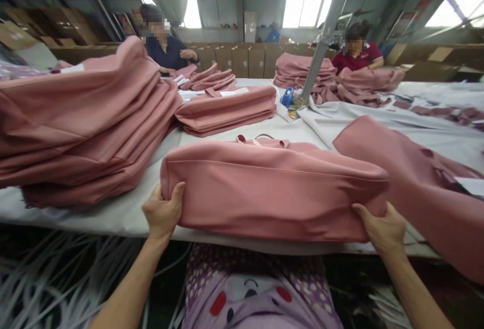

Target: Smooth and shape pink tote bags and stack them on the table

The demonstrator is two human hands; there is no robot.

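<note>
A pink fabric bag [272, 198] lies across the front edge of the table, its long flat bottom facing me and short straps showing behind it. My left hand [164, 210] grips its left end, thumb on the near face and fingers behind. At the right end, my right hand [383, 225] holds the lower corner the same way, with its thumb on the near face. Most fingers of both hands are hidden by the cloth. Beside my right hand, another pink piece [412, 188] drapes over the table edge.
To the left rises a tall stack of pink bags [83, 122]. A smaller stack [230, 110] lies behind the held bag. A blue tape dispenser [287, 97] stands near a slanted metal post [325, 37]. Two people work across the white table [155, 208]. White strips [68, 278] hang below.
</note>
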